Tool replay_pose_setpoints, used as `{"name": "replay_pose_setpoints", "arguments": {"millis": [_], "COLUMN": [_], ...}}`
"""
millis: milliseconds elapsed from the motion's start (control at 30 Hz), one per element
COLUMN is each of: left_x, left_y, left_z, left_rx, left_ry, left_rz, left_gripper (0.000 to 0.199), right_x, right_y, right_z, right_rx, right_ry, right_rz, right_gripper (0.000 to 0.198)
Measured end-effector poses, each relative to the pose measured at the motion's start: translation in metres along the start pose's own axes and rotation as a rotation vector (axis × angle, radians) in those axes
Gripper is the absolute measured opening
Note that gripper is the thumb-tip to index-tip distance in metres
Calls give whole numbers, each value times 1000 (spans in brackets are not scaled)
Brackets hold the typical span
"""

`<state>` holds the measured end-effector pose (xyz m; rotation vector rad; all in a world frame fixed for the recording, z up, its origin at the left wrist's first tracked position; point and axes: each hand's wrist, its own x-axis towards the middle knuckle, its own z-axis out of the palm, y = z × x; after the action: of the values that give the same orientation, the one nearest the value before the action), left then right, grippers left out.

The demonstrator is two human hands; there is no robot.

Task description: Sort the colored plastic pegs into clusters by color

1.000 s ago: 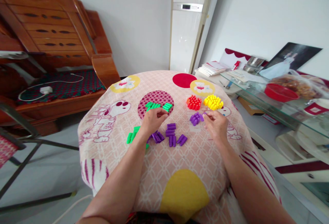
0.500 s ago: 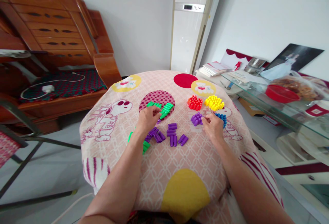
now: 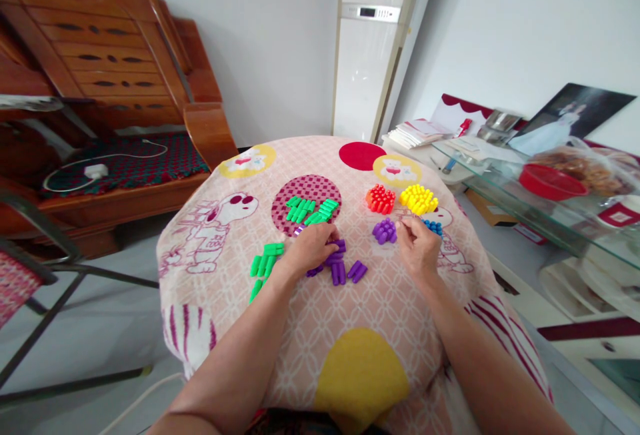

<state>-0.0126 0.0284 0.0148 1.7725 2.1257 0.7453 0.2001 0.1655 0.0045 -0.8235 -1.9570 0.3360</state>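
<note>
My left hand [image 3: 314, 247] reaches over the loose purple pieces [image 3: 339, 272], short ridged plastic tubes lying flat. Its fingers are curled together at the upper pieces and cover some of them; whether one is gripped is hidden. My right hand [image 3: 420, 246] is closed in a pinch just right of a cluster of upright purple pieces [image 3: 385, 231]. What its fingertips hold, if anything, does not show. Upright blue pieces [image 3: 433, 227] stand partly behind this hand. Flat green pieces [image 3: 301, 208] lie beyond my left hand, and more green pieces [image 3: 266, 263] lie left of its wrist.
Upright red pieces [image 3: 381, 199] and yellow pieces [image 3: 419, 199] stand on the far right of the cloth-covered table [image 3: 360, 312]. A glass shelf [image 3: 505, 185] with a red bowl [image 3: 550, 182] is at right. A wooden bench [image 3: 115, 82] stands at left.
My left hand has moved right and toward me, from the green pieces to the purple ones, uncovering green pieces behind it. My right hand has shifted slightly right, staying beside the upright purple cluster.
</note>
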Motion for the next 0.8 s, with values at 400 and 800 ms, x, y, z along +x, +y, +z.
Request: {"name": "replay_pose_setpoints", "arguments": {"millis": [400, 800], "left_x": [1, 0], "left_y": [24, 31], "left_z": [3, 10], "left_rx": [-316, -456], "left_ry": [49, 38], "left_rz": [120, 168], "left_gripper": [16, 31], "right_x": [-23, -22], "right_y": [-27, -29], "right_z": [19, 12], "right_rx": [193, 192], "right_ry": [-319, -525], "right_rz": [-315, -227], "right_gripper": [19, 9]}}
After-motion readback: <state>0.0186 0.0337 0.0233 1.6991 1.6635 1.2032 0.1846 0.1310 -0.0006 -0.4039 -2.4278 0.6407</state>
